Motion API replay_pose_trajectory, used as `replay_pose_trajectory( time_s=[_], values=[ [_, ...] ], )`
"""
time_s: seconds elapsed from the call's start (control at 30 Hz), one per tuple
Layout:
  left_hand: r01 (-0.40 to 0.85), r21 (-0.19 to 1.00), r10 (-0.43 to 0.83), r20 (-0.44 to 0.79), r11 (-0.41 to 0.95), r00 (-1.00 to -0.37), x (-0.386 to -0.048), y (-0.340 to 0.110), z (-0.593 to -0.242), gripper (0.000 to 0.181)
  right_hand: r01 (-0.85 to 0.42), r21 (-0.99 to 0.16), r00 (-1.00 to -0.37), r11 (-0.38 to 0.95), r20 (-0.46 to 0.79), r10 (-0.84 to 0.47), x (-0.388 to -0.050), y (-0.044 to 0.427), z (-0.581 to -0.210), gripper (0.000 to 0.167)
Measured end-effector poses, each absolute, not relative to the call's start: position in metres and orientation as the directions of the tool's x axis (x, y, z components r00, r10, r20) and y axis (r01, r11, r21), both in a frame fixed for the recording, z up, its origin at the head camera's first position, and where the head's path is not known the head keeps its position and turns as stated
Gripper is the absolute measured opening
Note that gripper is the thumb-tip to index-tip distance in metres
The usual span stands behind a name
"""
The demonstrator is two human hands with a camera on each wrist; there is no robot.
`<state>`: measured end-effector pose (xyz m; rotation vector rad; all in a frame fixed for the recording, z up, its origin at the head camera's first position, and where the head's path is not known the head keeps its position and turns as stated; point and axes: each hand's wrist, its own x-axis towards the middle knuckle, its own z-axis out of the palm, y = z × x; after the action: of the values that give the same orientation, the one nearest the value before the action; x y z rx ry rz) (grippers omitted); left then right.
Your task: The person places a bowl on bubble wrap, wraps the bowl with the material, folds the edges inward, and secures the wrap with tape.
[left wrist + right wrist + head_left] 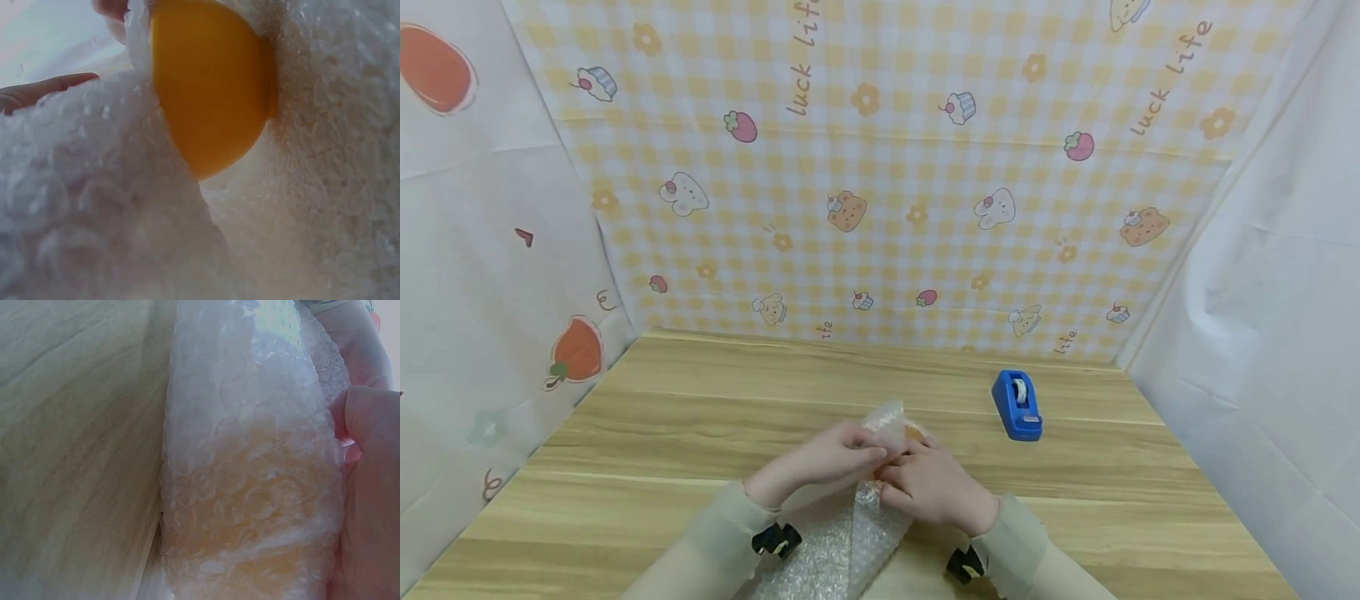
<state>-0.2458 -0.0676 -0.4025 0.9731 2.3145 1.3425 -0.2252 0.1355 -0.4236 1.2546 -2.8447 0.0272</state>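
An orange bowl [209,87], its foot turned to one side, sits partly inside a sheet of bubble wrap [820,546] on the wooden table. In the right wrist view, the bubble wrap [244,450] covers the bowl's side, and its orange shows through. My left hand [838,454] holds a raised fold of the wrap over the bowl from the left. From the right, my right hand [932,483] grips the wrapped bowl, with its fingers against the wrap near the rim. Some of the fingertips are hidden behind the film.
A blue tape dispenser [1018,406] with a roll of tape stands at the back right of the wooden table [700,400]. A yellow checked cloth [910,167] hangs behind the table, and white cloths hang at both sides.
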Motion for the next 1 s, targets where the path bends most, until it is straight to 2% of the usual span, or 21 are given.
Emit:
replay_pose_trajectory(
  time_s=[0.23,0.47,0.6,0.77,1.0],
  values=[
    [0.413,0.825,0.673,0.053,0.387,-0.738,-0.244,-0.066,-0.404,0.028,-0.731,0.018,-0.681,0.683,0.046,-0.73,-0.225,0.135,-0.425,0.044],
    [0.484,0.739,0.679,0.05,0.468,-0.733,-0.242,-0.067,-0.404,0.019,-0.703,-0.023,-0.711,0.71,0.024,-0.703,-0.221,0.135,-0.422,0.045],
    [0.528,0.683,0.7,0.035,0.504,-0.713,-0.241,-0.065,-0.404,0.019,-0.716,-0.041,-0.698,0.697,0.041,-0.715,-0.22,0.135,-0.417,0.038],
    [0.557,0.647,0.722,0.014,0.521,-0.691,-0.238,-0.065,-0.402,0.032,-0.754,-0.043,-0.657,0.656,0.058,-0.751,-0.218,0.136,-0.41,0.029],
    [0.569,0.59,0.725,-0.043,0.573,-0.687,-0.234,-0.064,-0.402,0.053,-0.767,-0.119,-0.637,0.631,0.012,-0.771,-0.213,0.144,-0.398,0.029]
  ],
)
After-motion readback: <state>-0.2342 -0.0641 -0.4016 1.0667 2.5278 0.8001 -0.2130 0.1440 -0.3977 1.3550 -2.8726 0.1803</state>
